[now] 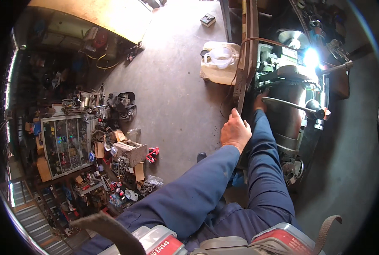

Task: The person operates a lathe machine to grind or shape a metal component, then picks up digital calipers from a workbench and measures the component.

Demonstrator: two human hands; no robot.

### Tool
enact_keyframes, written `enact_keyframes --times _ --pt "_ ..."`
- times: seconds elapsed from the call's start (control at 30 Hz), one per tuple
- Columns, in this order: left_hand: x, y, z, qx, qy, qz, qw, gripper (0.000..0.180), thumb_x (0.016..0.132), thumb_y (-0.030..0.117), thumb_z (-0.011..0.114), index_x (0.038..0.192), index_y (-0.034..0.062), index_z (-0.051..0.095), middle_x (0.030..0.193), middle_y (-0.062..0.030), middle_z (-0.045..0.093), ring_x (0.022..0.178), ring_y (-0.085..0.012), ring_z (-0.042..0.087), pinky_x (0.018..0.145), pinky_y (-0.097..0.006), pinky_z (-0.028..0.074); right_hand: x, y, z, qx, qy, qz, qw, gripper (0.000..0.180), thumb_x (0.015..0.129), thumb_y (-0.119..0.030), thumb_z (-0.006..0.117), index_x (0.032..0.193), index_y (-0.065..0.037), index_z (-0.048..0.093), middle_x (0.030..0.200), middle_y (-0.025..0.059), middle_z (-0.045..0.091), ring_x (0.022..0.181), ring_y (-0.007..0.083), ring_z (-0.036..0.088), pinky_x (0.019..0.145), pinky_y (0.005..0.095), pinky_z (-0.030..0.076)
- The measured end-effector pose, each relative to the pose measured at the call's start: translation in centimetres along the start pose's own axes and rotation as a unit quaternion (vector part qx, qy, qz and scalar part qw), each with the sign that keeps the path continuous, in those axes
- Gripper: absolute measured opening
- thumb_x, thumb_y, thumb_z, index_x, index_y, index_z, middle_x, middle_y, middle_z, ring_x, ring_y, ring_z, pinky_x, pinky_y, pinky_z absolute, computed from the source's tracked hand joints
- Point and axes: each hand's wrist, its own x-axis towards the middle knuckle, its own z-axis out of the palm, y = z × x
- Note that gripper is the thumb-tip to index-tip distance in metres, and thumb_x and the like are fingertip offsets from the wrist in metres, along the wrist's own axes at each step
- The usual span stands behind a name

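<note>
My left hand (236, 131) is closed around the edge of a long brown metal beam (241, 87) that runs away from me. Beyond the beam, to the right, lies a large machine with a dark brown cylindrical body (286, 114) and a toothed ring (297, 80) at its far end. My right hand (260, 101) reaches in between the beam and this body, close to a thin metal rod (285, 103) that crosses the cylinder. The fingers of that hand are hidden in shadow, so what they touch does not show. A bright lamp (311, 58) shines over the machine's far right.
A yellowish plastic canister (219, 76) with a white jug (220, 57) on it stands left of the beam. Farther off is a small dark box (207, 20). A glass-fronted cabinet (66, 144) and cluttered tools and parts fill the left, with a wooden box (132, 152) among them.
</note>
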Motion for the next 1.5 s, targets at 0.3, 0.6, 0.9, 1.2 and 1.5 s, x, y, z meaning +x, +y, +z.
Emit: enact_keyframes --times 0.3,0.6,0.9,1.2,1.5 --pt "0.5 -2.2 0.0 -0.002 0.009 -0.012 1.000 0.057 0.082 0.021 0.062 0.127 -0.0074 0.041 0.108 -0.0271 0.062 0.092 -0.0423 0.065 0.083 -0.046 0.054 0.5 -3.3 1.1 -0.031 -0.219 -0.056 0.974 0.029 0.085 -0.013 0.053 0.109 -0.001 0.064 0.108 0.0212 0.067 0.102 0.0394 0.063 0.086 0.0462 0.051" --pt "0.4 -0.7 -0.2 -0.009 -0.008 -0.007 1.000 0.058 0.084 0.022 0.060 0.129 -0.0071 0.039 0.110 -0.0273 0.062 0.095 -0.0423 0.064 0.085 -0.046 0.052 -2.3 -1.4 -2.6 -0.154 -0.209 -0.109 0.960 0.036 0.093 -0.021 0.045 0.125 -0.007 0.054 0.129 0.0255 0.055 0.114 0.0400 0.058 0.100 0.0498 0.041" --pt "-0.3 1.6 0.5 -0.024 -0.027 0.041 0.999 0.058 0.084 0.023 0.061 0.129 -0.0071 0.041 0.112 -0.0278 0.062 0.094 -0.0431 0.064 0.085 -0.046 0.053 8.7 2.7 -1.8 -0.065 -0.086 0.033 0.994 0.033 0.085 -0.014 0.057 0.115 -0.003 0.059 0.103 0.0245 0.066 0.098 0.0422 0.063 0.085 0.0497 0.050" --pt "0.3 -1.1 -0.1 -0.003 0.002 -0.009 1.000 0.059 0.083 0.022 0.061 0.129 -0.0074 0.041 0.110 -0.0280 0.062 0.094 -0.0423 0.065 0.085 -0.046 0.053 2.2 -0.5 1.4 0.071 -0.169 -0.101 0.978 0.030 0.084 -0.017 0.056 0.108 -0.002 0.066 0.109 0.0227 0.066 0.100 0.0398 0.063 0.087 0.0451 0.050" --pt "0.4 -0.9 0.2 0.003 0.008 -0.006 1.000 0.058 0.083 0.022 0.061 0.129 -0.0070 0.041 0.109 -0.0274 0.063 0.094 -0.0418 0.065 0.085 -0.046 0.053 -2.4 -3.2 -4.9 -0.147 -0.300 -0.038 0.942 0.052 0.092 -0.031 0.044 0.135 -0.002 0.045 0.125 0.0254 0.058 0.111 0.0462 0.057 0.094 0.0540 0.045"
